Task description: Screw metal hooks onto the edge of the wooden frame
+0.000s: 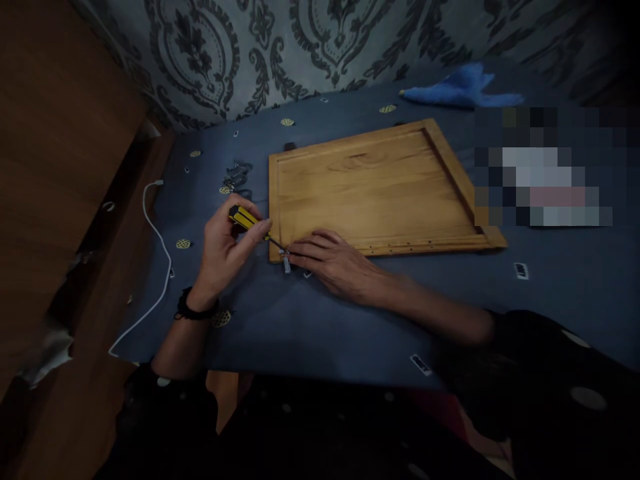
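My left hand (223,247) is closed around the yellow-and-black handle of a screwdriver (245,217), whose shaft points down to the right. Its tip meets a small metal hinge (287,261) at the near left corner of a wooden panel (360,193) with a raised frame. Over the panel's near edge lies my right hand (333,263), fingers together and fingertips against the hinge beside the screwdriver tip. Its thumb is hidden. The screw under the tip is too small to make out.
Several small metal pieces (237,177) lie on the blue patterned cloth (350,333) left of the panel. A white cable (163,243) runs along the left edge. Behind the panel is a blue cloth (460,88); a blurred-out patch covers the right side. Wooden furniture (65,133) stands left.
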{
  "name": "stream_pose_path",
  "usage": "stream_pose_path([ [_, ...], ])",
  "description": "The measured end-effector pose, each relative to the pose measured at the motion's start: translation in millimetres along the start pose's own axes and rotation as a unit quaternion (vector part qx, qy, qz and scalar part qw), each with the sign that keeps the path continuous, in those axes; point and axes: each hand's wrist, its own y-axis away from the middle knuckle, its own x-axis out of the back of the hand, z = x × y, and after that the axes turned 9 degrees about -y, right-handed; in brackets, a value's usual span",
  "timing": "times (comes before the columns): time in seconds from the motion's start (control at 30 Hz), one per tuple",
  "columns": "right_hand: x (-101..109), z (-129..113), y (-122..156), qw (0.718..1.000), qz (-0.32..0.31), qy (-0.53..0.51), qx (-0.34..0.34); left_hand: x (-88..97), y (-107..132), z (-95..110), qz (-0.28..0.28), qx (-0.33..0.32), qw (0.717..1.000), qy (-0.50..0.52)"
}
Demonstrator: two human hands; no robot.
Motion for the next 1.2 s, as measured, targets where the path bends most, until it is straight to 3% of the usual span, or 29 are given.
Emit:
stream_pose_path([
  [0.13, -1.0, 0.7, -0.1, 1.0, 0.005, 0.006, 0.004, -0.1, -1.6, -3.7, 0.025, -0.001, 0.999, 0.027],
  [0.27, -2.6, 2.6, 0.0, 0.999, 0.022, 0.008, 0.023, 0.2, -1.7, -8.5, 0.004, -0.001, 0.997, 0.083],
  [0.63, -2.5, 2.0, -0.3, 0.999, 0.021, 0.011, 0.024, 0.7, 0.7, -7.9, 0.023, -0.04, 0.999, -0.017],
  [0.87, -2.7, 2.5, 0.4, 1.0, 0.017, 0.008, 0.018, 3.5, -0.3, -15.9, 0.006, -0.08, 0.997, 0.013],
  [1.07, -0.7, 2.1, 1.1, 1.0, 0.0, 0.003, 0.01, 6.2, -2.1, -10.9, 0.079, -0.073, 0.993, 0.041],
  [1.2, -2.3, 2.8, 0.9, 1.0, 0.02, 0.007, 0.018, 4.7, -2.0, -14.2, 0.049, -0.076, 0.995, 0.028],
])
